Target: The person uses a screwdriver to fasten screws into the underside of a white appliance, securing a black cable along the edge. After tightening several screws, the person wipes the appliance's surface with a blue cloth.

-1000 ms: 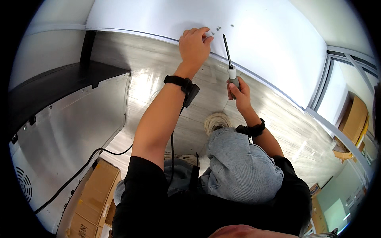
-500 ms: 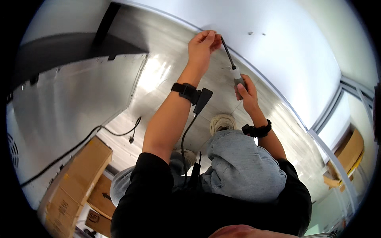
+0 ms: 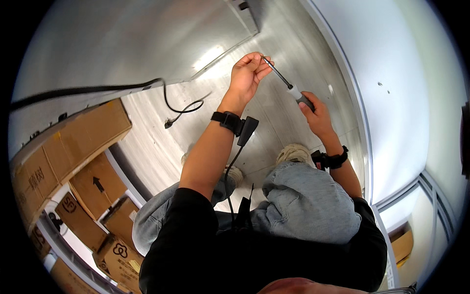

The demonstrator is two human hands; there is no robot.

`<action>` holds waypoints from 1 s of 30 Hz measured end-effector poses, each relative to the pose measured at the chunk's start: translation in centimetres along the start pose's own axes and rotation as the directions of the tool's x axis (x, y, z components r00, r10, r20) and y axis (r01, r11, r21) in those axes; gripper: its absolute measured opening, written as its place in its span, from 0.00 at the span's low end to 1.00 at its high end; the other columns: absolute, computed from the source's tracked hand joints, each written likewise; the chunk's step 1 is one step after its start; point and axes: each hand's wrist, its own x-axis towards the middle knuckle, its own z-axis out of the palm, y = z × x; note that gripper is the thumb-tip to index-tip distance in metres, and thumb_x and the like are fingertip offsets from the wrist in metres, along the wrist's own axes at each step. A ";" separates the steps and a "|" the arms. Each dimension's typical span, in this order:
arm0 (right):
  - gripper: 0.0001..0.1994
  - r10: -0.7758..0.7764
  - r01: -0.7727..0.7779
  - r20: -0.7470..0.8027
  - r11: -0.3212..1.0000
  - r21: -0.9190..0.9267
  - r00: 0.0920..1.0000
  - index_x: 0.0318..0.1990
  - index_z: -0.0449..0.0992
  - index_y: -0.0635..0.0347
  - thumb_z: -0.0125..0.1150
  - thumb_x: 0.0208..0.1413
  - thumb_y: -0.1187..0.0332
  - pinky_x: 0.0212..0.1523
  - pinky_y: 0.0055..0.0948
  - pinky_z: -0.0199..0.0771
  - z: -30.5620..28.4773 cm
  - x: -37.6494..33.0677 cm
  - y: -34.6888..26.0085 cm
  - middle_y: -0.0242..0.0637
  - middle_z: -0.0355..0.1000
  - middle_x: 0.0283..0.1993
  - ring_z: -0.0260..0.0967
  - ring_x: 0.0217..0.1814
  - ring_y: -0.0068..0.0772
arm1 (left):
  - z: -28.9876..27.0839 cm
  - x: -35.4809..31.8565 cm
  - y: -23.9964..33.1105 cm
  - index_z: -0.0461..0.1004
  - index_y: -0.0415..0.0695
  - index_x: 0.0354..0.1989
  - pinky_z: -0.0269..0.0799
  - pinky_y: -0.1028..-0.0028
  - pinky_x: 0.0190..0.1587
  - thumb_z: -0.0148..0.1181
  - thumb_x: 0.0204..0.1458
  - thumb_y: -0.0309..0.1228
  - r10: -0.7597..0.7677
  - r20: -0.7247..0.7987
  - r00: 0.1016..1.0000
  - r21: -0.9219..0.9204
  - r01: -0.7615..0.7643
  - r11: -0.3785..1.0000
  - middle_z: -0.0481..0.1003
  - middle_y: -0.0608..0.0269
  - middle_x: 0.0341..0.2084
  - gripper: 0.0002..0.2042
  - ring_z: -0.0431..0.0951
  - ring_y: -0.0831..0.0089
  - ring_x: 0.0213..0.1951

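Note:
A screwdriver with a dark shaft and a grey-and-white handle slants over the floor, its tip toward the upper left. My right hand is closed around its handle. At the tip, thumb and forefinger of my left hand pinch together, the other fingers loosely curled. Whatever sits in that pinch is too small to make out. The tip touches or nearly touches these fingertips. Black straps circle both my wrists, and a dark cable hangs from the left one.
To the right stands a white panel with a grey metal edge and small marks or holes. A metal cabinet fills the upper left. A black power cord reaches the floor. Cardboard boxes are stacked at lower left.
My view has turned, so the white panel now lies farther right and more boxes show at left. Hands and screwdriver have come away from the panel's lower edge, still tip to fingertips.

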 end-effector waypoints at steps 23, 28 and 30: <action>0.15 0.117 0.345 0.509 0.606 -0.717 0.853 0.37 0.64 0.68 0.57 0.44 0.69 0.29 0.45 0.71 10.9 7.5 -14.2 0.51 0.73 0.26 0.73 0.29 0.53 | -17.4 -0.6 0.6 0.66 0.36 0.42 0.80 0.72 0.37 0.43 0.61 0.27 -0.213 -0.363 0.907 -0.279 0.112 0.954 0.76 0.54 0.33 0.08 0.78 0.67 0.31; 0.19 0.281 -0.057 0.276 0.788 -0.613 0.919 0.41 0.64 0.70 0.58 0.42 0.70 0.35 0.46 0.70 15.5 7.1 -9.4 0.56 0.73 0.32 0.73 0.36 0.56 | -18.7 1.3 1.5 0.67 0.38 0.39 0.79 0.73 0.36 0.44 0.62 0.31 -0.202 -0.441 0.875 -0.235 0.105 0.966 0.76 0.56 0.33 0.09 0.78 0.67 0.34; 0.20 0.312 -0.184 0.189 0.848 -0.497 0.931 0.43 0.64 0.70 0.59 0.42 0.68 0.38 0.45 0.70 17.5 5.3 -7.2 0.57 0.72 0.35 0.73 0.39 0.54 | -19.5 2.3 1.8 0.68 0.38 0.38 0.78 0.74 0.33 0.45 0.62 0.31 -0.177 -0.415 0.892 -0.158 0.121 0.980 0.76 0.57 0.32 0.09 0.78 0.67 0.33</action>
